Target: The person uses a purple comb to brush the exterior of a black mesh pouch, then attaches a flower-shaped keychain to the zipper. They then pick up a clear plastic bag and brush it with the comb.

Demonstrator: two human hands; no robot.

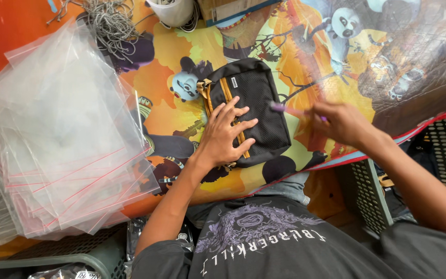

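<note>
the left hand (225, 135) lies palm down on a small black pouch (256, 103), fingers (243, 124) spread apart and flat, not clamped on anything. the pouch has orange zip lines and a gold-coloured puller at its upper left corner; the zip lines run under and just beside the spread fingers. the pouch rests on the worktop (305, 62), which is covered by a bright orange sheet with cartoon animal figures.

the right hand (339, 123) is to the right of the pouch, apart from the left fingers, with its fingers drawn together on the edge of a clear plastic bag (388, 57). the motion is blurred, so the exact pinch cannot be told. a thin pink strip at that bag's mouth (285, 109) reaches from the right fingers toward the pouch's right edge and appears to meet it. the rest of the bag spreads away above and to the right of the right hand, over the cartoon sheet.

well to the left of the left fingers lies a loose stack of clear zip bags (63, 134) with red seal lines. beyond that stack, at the far edge, is a tangle of grey cord (109, 20), and next to it a white cup (174, 11). a green slotted crate (375, 199) stands below the right forearm, off the worktop's near edge.
</note>
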